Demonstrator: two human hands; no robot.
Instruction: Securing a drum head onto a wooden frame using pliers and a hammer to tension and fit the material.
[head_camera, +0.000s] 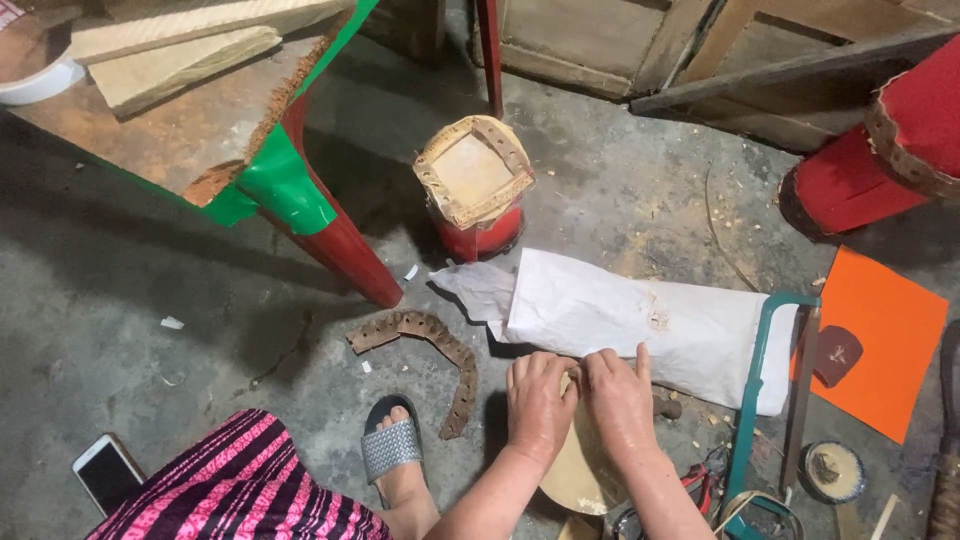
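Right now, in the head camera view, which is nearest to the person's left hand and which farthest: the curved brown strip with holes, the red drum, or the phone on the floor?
1. Curved brown strip: just left of the left hand, on the floor.
2. Red drum: straight ahead, beyond the white paper.
3. Phone: far to the left, beside the pink striped skirt.

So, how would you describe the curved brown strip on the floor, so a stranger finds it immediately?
Start at the red table leg under the green-edged table. Just below its foot, the strip lies on the grey floor, bending towards the sandalled foot. Only it is arc-shaped and punched with rows of small holes.
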